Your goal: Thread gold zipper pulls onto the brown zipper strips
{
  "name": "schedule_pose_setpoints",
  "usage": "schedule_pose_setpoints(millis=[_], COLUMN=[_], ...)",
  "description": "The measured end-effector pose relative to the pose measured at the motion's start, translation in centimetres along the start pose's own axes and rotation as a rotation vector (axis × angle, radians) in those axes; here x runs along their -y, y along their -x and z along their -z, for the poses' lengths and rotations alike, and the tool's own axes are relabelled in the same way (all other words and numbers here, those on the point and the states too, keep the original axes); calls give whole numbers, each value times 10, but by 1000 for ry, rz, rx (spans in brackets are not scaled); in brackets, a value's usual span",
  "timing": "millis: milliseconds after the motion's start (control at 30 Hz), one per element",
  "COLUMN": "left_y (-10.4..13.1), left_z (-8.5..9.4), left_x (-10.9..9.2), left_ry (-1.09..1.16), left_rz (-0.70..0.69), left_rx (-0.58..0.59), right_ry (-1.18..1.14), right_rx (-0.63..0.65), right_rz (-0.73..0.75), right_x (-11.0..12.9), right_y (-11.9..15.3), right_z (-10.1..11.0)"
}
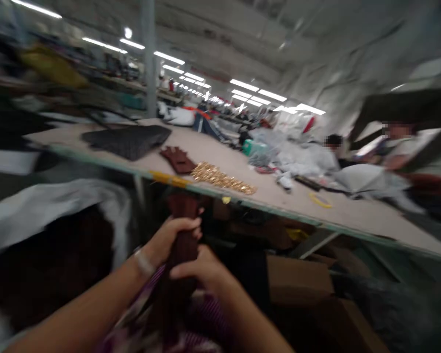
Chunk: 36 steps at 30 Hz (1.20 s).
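Note:
A dark brown strip of material (183, 247) hangs in front of me, below the table edge. My left hand (174, 238) is wrapped round its upper part, and a pale band circles that wrist. Lower down, my right hand (198, 267) grips the same material, thumb across its front. On the table (220, 152), just beyond, lie a brown folded piece (179, 160) and a heap of small shiny gold pieces (220, 177). The lower end of the brown material is dark and blurred.
Dark cloth (128, 139) lies at the table's left end. Plastic bags (294, 152) and a yellow ring (319, 200) are farther right. Cardboard boxes (297, 279) stand below right; a white-edged sack (113, 196) is at left. A person (397, 142) is at the far right.

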<state>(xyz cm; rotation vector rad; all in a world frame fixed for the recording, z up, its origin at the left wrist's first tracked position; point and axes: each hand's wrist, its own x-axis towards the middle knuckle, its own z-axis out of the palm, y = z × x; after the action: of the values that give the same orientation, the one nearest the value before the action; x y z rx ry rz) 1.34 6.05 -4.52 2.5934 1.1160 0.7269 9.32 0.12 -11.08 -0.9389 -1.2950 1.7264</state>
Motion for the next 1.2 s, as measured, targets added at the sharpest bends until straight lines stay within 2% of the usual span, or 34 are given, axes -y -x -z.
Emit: schedule_pose_setpoints(millis=[33, 100, 167, 267, 433, 567, 700, 800, 900, 933, 1000, 1067, 1100, 1200], left_y=[25, 61, 75, 72, 55, 36, 27, 36, 55, 62, 75, 86, 90, 99], left_z=[1, 3, 5, 7, 9, 7, -3, -16, -29, -33, -41, -49, -52, -60], left_x=[16, 35, 37, 25, 11, 11, 13, 15, 14, 13, 12, 11, 11, 14], left_ry=[168, 548, 818, 1112, 1390, 1584, 1724, 1821, 1909, 1932, 1974, 2007, 2016, 2023], left_rz=[119, 312, 401, 448, 525, 587, 694, 792, 858, 867, 864, 848, 842, 833], left_rx=[13, -14, -72, -152, -206, -99, 33, 164, 288, 320, 354, 376, 393, 453], right_ry=[-48, -126, -153, -131, -92, -143, -203, -161, -85, -50, 107, 198, 219, 263], right_rx=[48, 59, 42, -15, -58, -6, 55, 143, 225, 189, -44, -174, -194, -133], right_rz=[-41, -56, -44, 16, 79, 57, 31, -7, -43, -22, 108, 190, 230, 328], right_x=[-15, -33, -36, -24, -7, -7, -19, -20, -11, -6, 5, 16, 21, 31], right_y=[-4, -9, -9, -4, -2, 2, 18, 39, 56, 57, 52, 39, 30, 7], right_z=[-8, -17, -17, -15, -3, 13, 20, 31, 54, 62, 74, 80, 80, 71])
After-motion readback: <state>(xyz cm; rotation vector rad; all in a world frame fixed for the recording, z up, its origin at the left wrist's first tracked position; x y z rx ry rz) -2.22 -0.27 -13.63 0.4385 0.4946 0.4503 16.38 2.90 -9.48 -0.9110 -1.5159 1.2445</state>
